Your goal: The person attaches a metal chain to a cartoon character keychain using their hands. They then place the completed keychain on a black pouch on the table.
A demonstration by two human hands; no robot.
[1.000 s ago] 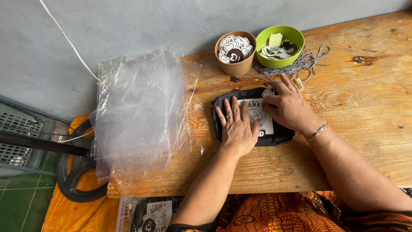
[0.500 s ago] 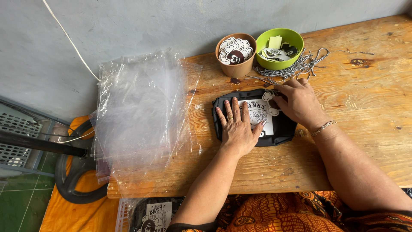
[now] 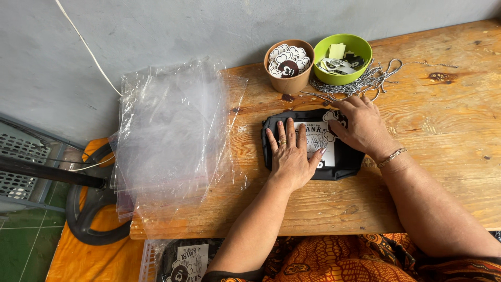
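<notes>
Left hand (image 3: 290, 156) presses flat, fingers spread and grasping nothing, on a folded black cloth with a white printed card (image 3: 313, 143). Right hand (image 3: 362, 125) pinches a cloud-shaped white sticker (image 3: 330, 116) at the cloth's top edge. It lies mid-tabletop on the wooden table (image 3: 443, 130), below a brown cup (image 3: 288, 68) and a green bowl (image 3: 343, 58).

The table (image 3: 428, 136) is bare, unvarnished wood, rough-grained with dark knots and stains. At its left end lies a stack of clear plastic bags (image 3: 172, 136), thin, glossy and crinkled. The black pouch (image 3: 344, 162) in the middle looks like matt cloth, with a white paper card (image 3: 315, 141) on it. At the far edge, the brown cup (image 3: 288, 65) looks matt, the green bowl (image 3: 344, 58) is smooth plastic, and the ball chains (image 3: 365, 81) are shiny metal.
</notes>
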